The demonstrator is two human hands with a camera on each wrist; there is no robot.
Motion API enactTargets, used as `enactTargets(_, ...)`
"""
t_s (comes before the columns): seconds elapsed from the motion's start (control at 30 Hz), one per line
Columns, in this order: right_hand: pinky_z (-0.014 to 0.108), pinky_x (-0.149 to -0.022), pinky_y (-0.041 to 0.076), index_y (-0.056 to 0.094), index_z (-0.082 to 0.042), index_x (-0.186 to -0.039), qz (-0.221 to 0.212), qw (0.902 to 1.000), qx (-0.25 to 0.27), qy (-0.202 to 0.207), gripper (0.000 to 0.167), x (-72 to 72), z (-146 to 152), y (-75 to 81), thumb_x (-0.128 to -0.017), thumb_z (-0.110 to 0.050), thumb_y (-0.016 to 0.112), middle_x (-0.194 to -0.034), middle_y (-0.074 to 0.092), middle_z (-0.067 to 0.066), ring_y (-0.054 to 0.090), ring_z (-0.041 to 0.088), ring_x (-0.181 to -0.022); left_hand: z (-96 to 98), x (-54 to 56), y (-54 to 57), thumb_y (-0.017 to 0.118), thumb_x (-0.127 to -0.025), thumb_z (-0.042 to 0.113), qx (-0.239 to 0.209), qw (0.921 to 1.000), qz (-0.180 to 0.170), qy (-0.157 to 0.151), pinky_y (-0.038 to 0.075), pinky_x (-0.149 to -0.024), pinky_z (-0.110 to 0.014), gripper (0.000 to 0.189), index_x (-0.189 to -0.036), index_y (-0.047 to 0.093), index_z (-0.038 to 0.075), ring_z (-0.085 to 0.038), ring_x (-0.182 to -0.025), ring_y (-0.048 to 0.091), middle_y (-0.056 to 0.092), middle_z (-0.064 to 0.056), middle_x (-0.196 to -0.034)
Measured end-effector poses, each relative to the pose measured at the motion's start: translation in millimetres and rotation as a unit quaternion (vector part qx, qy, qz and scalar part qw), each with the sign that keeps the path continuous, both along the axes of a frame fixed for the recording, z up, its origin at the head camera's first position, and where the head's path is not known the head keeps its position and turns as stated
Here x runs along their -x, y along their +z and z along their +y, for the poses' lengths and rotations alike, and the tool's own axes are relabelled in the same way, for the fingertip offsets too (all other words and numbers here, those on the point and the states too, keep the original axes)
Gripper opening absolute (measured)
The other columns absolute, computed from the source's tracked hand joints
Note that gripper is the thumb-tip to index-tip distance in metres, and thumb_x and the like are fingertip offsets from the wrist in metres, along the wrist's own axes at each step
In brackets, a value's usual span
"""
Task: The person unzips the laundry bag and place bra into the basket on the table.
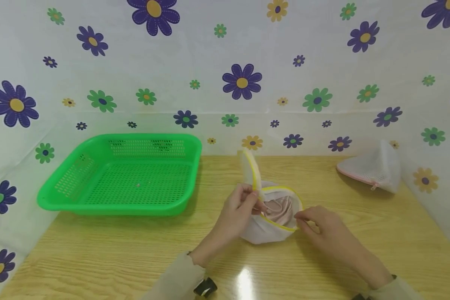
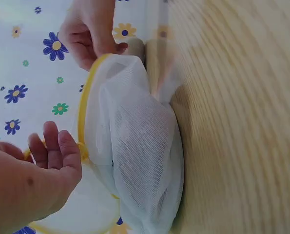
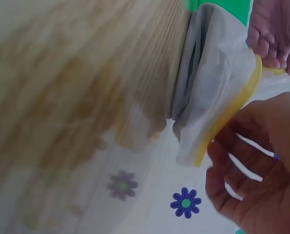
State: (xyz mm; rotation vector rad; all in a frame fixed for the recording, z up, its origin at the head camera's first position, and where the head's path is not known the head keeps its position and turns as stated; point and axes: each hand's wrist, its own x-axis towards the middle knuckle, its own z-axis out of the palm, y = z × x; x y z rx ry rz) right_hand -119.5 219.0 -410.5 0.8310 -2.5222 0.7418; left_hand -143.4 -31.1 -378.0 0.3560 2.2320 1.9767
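A white mesh laundry bag [image 1: 260, 234] with a yellow zipper edge sits unzipped on the table, its round lid [image 1: 249, 166] standing up at the back left. Inside lies a bunched, shiny pinkish-beige cloth [image 1: 279, 210]. My left hand [image 1: 240, 208] pinches the yellow edge near the lid's hinge side, fingers partly over the opening. On the opposite side, my right hand [image 1: 328, 229] pinches the yellow rim between thumb and fingertips. The right wrist view shows the right fingers [image 3: 218, 146] at the rim, and the bag's mesh side [image 2: 140, 131] bulges in the left wrist view.
A green perforated plastic basket [image 1: 196, 166] stands at the left on the wood-grain table [image 1: 127, 250]. Toward the back right lies another white mesh bag [image 1: 375, 166] with a pink zipper. A flower-print sheet [image 1: 195, 54] hangs behind and along the sides.
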Motion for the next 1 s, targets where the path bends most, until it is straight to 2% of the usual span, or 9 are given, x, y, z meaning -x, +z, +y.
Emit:
enactTargets(0.1, 0.027, -0.068, 0.055, 0.078, -0.013, -0.091, 0.017, 0.9986, -0.05, -0.007, 0.018, 2.0, -3, 3.2, -0.08, 0.0, 0.082, -0.088, 0.076, -0.006, 0.063, 0.008, -0.079, -1.7, 1.0, 0.5, 0.04, -0.109, 0.019, -0.098, 0.9916, -0.081, 0.023, 0.06, -0.09, -0.033, 0.023, -0.118, 0.05, -0.001, -0.017, -0.091, 0.072, 0.068, -0.011, -0.094)
enactTargets(0.23, 0.031, -0.072, 0.057, 0.075, -0.015, -0.092, 0.023, 0.9954, -0.092, 0.01, 0.024, 7.5, -9, 10.6, -0.076, -0.004, 0.087, -0.09, 0.073, -0.005, 0.064, 0.013, -0.083, -8.4, -1.5, 1.6, 0.037, -0.109, 0.02, -0.192, 0.9653, -0.173, 0.04, 0.057, -0.097, -0.033, 0.025, -0.123, 0.046, 0.001, -0.011, -0.095, 0.07, 0.062, -0.001, -0.096)
enactTargets(0.4, 0.036, -0.082, 0.06, 0.074, -0.008, -0.107, 0.052, 0.9922, -0.102, 0.049, 0.038, 20.4, -24, 16.7, -0.073, -0.009, 0.09, -0.104, 0.072, 0.003, 0.067, 0.019, -0.094, -20.3, -8.1, 2.6, 0.032, -0.109, 0.019, -0.258, 0.9337, -0.243, 0.049, 0.057, -0.096, -0.032, 0.027, -0.127, 0.043, 0.002, -0.013, -0.098, 0.07, 0.063, -0.001, -0.098)
enactTargets(0.53, 0.034, -0.084, 0.061, 0.074, -0.005, -0.108, 0.07, 0.9862, -0.119, 0.091, 0.041, 29.6, -37, 14.5, -0.071, -0.011, 0.092, -0.107, 0.073, 0.006, 0.071, 0.022, -0.097, -28.8, -14.3, -2.2, 0.031, -0.109, 0.017, -0.28, 0.9162, -0.282, 0.052, 0.057, -0.094, -0.03, 0.03, -0.132, 0.039, 0.0, -0.013, -0.098, 0.07, 0.065, -0.001, -0.098)
enactTargets(0.63, 0.034, -0.085, 0.06, 0.073, -0.005, -0.109, 0.041, 0.9813, -0.154, 0.108, 0.037, 33.0, -43, 9.2, -0.075, -0.014, 0.088, -0.111, 0.073, 0.007, 0.071, 0.022, -0.101, -34.8, -18.5, -8.6, 0.033, -0.109, 0.018, -0.256, 0.9162, -0.304, 0.052, 0.058, -0.085, -0.027, 0.028, -0.129, 0.04, 0.0, -0.011, -0.091, 0.069, 0.065, 0.0, -0.094)
enactTargets(0.7, 0.035, -0.086, 0.06, 0.073, -0.005, -0.113, 0.015, 0.9794, -0.171, 0.107, 0.038, 33.9, -42, 5.8, -0.078, -0.014, 0.085, -0.114, 0.072, 0.006, 0.071, 0.022, -0.103, -38.9, -20.5, -12.3, 0.035, -0.109, 0.022, -0.219, 0.92, -0.322, 0.043, 0.057, -0.075, -0.025, 0.025, -0.121, 0.045, 0.003, -0.009, -0.081, 0.067, 0.065, 0.002, -0.089)
enactTargets(0.83, 0.034, -0.081, 0.061, 0.075, -0.01, -0.109, 0.0, 0.9819, -0.168, 0.088, 0.03, 36.5, -34, 2.0, -0.08, -0.014, 0.084, -0.105, 0.074, 0.001, 0.072, 0.018, -0.096, -43.9, -21.3, -13.8, 0.041, -0.107, 0.031, -0.111, 0.9338, -0.34, -0.014, 0.048, -0.056, -0.019, 0.026, -0.103, 0.055, 0.009, -0.003, -0.059, 0.057, 0.064, 0.006, -0.078)
enactTargets(0.9, 0.032, -0.077, 0.061, 0.075, -0.013, -0.1, 0.001, 0.984, -0.16, 0.078, 0.022, 38.7, -29, 2.5, -0.08, -0.012, 0.084, -0.098, 0.074, -0.002, 0.071, 0.015, -0.089, -44.5, -20.5, -11.0, 0.044, -0.105, 0.033, -0.066, 0.9422, -0.325, -0.048, 0.045, -0.052, -0.018, 0.031, -0.101, 0.06, 0.008, -0.002, -0.057, 0.054, 0.065, 0.006, -0.076)
enactTargets(1.0, 0.029, -0.072, 0.059, 0.073, -0.017, -0.089, -0.007, 0.9847, -0.162, 0.065, 0.014, 42.6, -20, 4.2, -0.082, -0.012, 0.083, -0.089, 0.072, -0.006, 0.068, 0.01, -0.081, -43.3, -18.6, -4.0, 0.049, -0.106, 0.033, -0.006, 0.9631, -0.255, -0.085, 0.046, -0.054, -0.02, 0.035, -0.106, 0.064, 0.001, -0.005, -0.06, 0.057, 0.065, 0.004, -0.079)
